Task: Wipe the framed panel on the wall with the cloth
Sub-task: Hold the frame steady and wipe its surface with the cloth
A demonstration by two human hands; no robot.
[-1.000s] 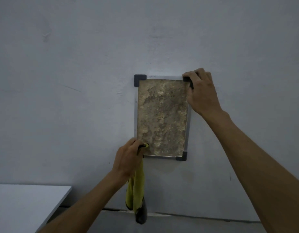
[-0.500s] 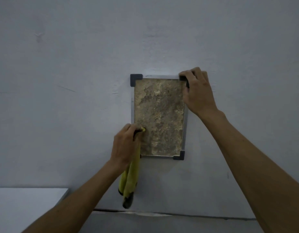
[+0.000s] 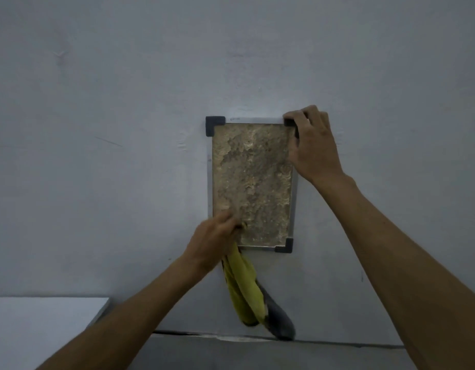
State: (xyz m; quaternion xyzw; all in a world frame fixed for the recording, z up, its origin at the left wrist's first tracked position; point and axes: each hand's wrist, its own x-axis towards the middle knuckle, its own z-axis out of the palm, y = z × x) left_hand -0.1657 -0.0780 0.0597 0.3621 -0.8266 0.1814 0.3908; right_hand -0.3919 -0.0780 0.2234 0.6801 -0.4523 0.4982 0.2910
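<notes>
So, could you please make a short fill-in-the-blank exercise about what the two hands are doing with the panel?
1. The left hand presses a ____ cloth to the panel.
2. The right hand grips the panel's upper ____ corner.
3. The cloth's loose end hangs ____ the panel.
4. The panel's visible corner caps are ____ in colour.

Missing words: yellow; right; below; dark

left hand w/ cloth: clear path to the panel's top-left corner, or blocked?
Probably yes. The left hand presses the cloth at the framed panel's lower-left, and the surface up to the top-left corner cap is bare. The right hand holds the opposite, top-right corner, out of that path.
</notes>
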